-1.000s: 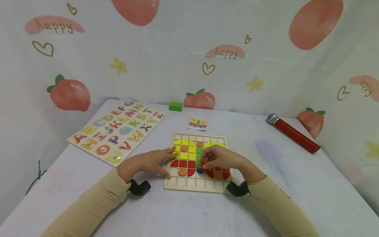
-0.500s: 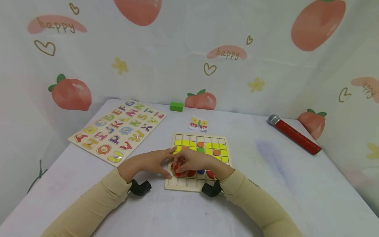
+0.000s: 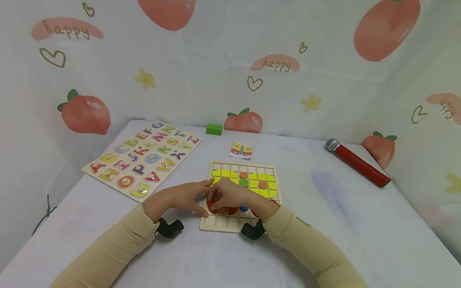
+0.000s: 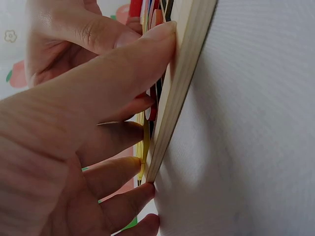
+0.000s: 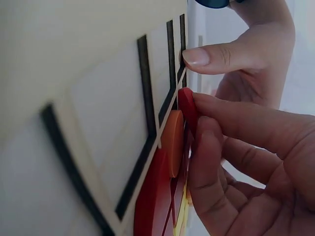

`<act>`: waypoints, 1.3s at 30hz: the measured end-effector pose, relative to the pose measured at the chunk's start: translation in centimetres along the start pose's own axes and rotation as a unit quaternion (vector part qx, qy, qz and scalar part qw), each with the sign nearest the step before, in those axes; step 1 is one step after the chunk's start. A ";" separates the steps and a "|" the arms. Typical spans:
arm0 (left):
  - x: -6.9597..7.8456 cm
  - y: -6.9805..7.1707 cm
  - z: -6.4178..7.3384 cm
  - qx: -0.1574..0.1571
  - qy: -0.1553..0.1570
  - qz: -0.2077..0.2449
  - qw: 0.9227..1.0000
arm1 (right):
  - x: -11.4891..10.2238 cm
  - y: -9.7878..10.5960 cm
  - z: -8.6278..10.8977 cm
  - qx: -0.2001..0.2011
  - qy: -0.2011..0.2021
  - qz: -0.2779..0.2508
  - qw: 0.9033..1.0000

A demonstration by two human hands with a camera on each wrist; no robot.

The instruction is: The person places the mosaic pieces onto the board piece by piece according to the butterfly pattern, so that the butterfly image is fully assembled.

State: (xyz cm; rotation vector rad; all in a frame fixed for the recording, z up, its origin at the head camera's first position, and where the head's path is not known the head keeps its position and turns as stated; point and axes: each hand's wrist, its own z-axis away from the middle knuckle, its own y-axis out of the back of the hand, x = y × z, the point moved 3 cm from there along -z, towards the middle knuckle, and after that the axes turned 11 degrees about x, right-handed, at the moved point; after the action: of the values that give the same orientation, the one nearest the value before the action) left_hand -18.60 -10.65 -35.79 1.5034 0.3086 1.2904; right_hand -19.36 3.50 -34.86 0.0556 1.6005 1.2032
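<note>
A wooden grid board (image 3: 225,227) lies in front of me, filled with yellow, red, green, orange and blue pieces in a butterfly-like pattern. My left hand (image 3: 180,196) rests at the board's left edge; its thumb and fingertips touch the side in the left wrist view. Over the lower left of the grid, my right hand (image 3: 232,196) pinches a red piece (image 5: 187,108) between thumb and finger. That piece is tilted in the right wrist view, beside an orange disc (image 5: 172,142) and another red piece (image 5: 152,196). My right hand hides part of the pattern in the head view.
An alphabet puzzle board (image 3: 144,162) lies at the left. Behind the grid board are a picture card (image 3: 241,150) with a butterfly pattern and a green block (image 3: 214,129). A red microphone (image 3: 360,164) lies at the right. A printed cloth (image 3: 201,72) hangs behind the table.
My right hand has moved left across the board with the red piece, from the right-middle to the lower-left squares, and come down lower. My left hand has stayed in place.
</note>
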 end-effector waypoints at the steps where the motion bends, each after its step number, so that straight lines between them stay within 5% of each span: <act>1: 0.0 0.0 0.0 0.000 -0.002 -0.001 1.000 | 0.0 0.0 0.0 0.001 -0.001 0.003 1.000; 18: -0.2 -0.2 -0.2 -0.007 -0.006 -0.026 1.000 | 0.7 1.3 1.1 0.037 -0.018 0.032 0.999; 29: 0.1 -0.4 -0.1 -0.004 0.013 -0.053 0.999 | 5.7 6.6 6.3 0.108 -0.123 0.003 0.986; 39: 0.4 0.5 1.2 0.012 0.007 -0.092 0.996 | 8.8 9.6 11.3 0.154 -0.167 0.033 0.973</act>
State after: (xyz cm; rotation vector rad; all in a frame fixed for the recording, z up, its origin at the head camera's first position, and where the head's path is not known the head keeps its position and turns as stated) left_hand -17.64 -11.19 -34.95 1.4516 0.4629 1.1545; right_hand -19.51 20.64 -33.24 0.4909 1.4783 0.9267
